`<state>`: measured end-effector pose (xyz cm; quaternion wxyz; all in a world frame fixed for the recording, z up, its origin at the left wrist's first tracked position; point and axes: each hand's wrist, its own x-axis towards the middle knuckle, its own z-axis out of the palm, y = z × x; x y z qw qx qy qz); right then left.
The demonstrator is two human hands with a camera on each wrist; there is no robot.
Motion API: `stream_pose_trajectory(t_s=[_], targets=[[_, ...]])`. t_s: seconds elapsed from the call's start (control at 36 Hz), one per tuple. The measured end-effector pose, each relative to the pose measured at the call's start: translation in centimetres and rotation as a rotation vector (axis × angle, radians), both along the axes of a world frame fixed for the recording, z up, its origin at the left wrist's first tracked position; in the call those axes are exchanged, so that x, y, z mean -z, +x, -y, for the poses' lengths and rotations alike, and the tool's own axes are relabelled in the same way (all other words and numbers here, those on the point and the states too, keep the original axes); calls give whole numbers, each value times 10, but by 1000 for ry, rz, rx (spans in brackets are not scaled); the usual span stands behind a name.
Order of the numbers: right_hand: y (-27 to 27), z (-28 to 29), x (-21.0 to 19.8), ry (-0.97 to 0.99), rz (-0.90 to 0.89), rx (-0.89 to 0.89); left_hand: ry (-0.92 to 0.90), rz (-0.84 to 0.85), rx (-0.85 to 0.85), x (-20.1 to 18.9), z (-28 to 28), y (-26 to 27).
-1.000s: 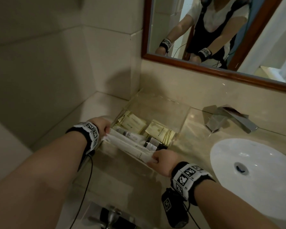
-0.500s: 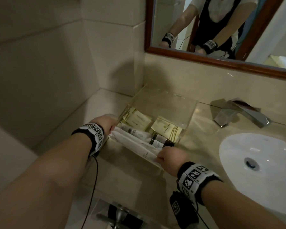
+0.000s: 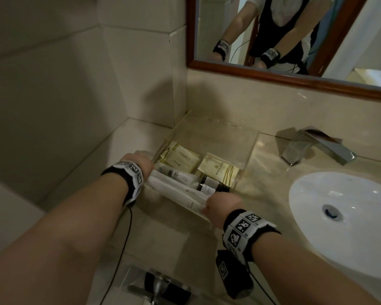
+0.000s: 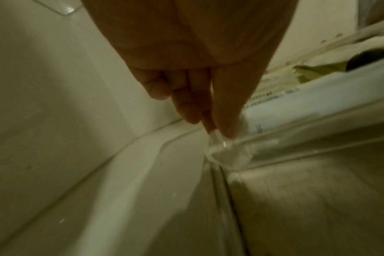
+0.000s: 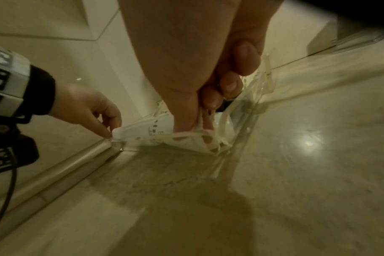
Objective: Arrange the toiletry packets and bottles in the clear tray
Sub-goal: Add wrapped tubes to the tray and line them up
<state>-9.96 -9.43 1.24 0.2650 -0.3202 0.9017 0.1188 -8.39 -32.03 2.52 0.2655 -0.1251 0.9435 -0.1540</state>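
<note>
A clear tray (image 3: 246,142) stands on the counter by the corner wall. It holds two yellow packets (image 3: 180,158), dark bottles (image 3: 211,186) and long white packets (image 3: 174,190) along its front wall. My left hand (image 3: 141,161) is at the tray's front left corner (image 4: 221,150); thumb and forefinger tips (image 4: 227,128) pinch the white packet's left end (image 5: 117,132). My right hand (image 3: 220,205) grips the packets' right end (image 5: 200,143) with curled fingers (image 5: 228,84), just inside the tray's front right corner.
A white basin (image 3: 343,216) sits to the right, with a chrome tap (image 3: 317,146) behind it. A framed mirror (image 3: 295,36) hangs above the splashback. Tiled walls close in on the left. A chrome fitting (image 3: 158,287) shows below the counter's front edge.
Both hands keep hold of the white packets' ends at the tray's front. The head view has shifted slightly; the hands have barely moved relative to the tray.
</note>
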Motion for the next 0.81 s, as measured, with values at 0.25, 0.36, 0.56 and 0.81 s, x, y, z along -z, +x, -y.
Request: stream_pose_trajectory(t_s=[0.25,0.36,0.56,0.81], targets=[[5,-18,-10,-376,-2,196,300,-129,154,-16,-14,-8],[4,-17,-2,-393,84,267,339,-52,151,-4,-18,-8],[-1,-2,4,-366,84,313,408,-134,75,8,-10,-7],[-3,-2,6,-382,62,227,517,-203,-81,19,3,6]])
